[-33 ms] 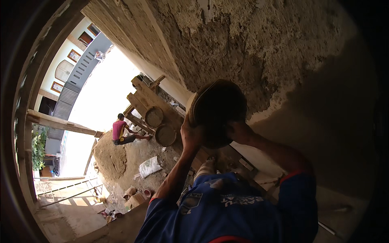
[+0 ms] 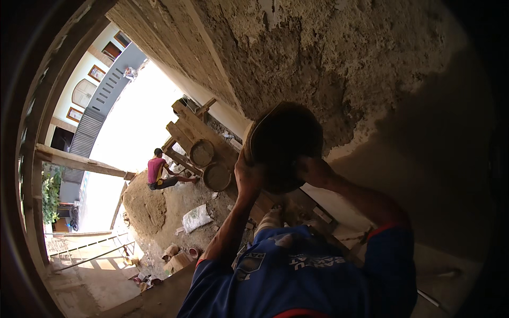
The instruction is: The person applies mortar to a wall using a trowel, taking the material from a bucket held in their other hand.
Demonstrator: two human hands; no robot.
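A dark round bucket (image 2: 283, 143) is held up against the rough plastered wall (image 2: 344, 63); its inside is too shadowed to make out. My left hand (image 2: 248, 172) grips its left side, with the thumb toward the middle. My right hand (image 2: 310, 172) is closed on its lower right part, its fingertips partly lost in shadow. Beyond the bucket, two shallow round tubs (image 2: 216, 179) of grey material rest on a wooden plank platform (image 2: 185, 132).
A co-worker (image 2: 158, 170) in a pink shirt sits on a mound (image 2: 143, 201) at left. A white sack (image 2: 196, 218), scattered pots and rubble lie below. Wooden beams (image 2: 85, 161) frame the bright opening; a darker, smoother wall section (image 2: 413, 175) is at right.
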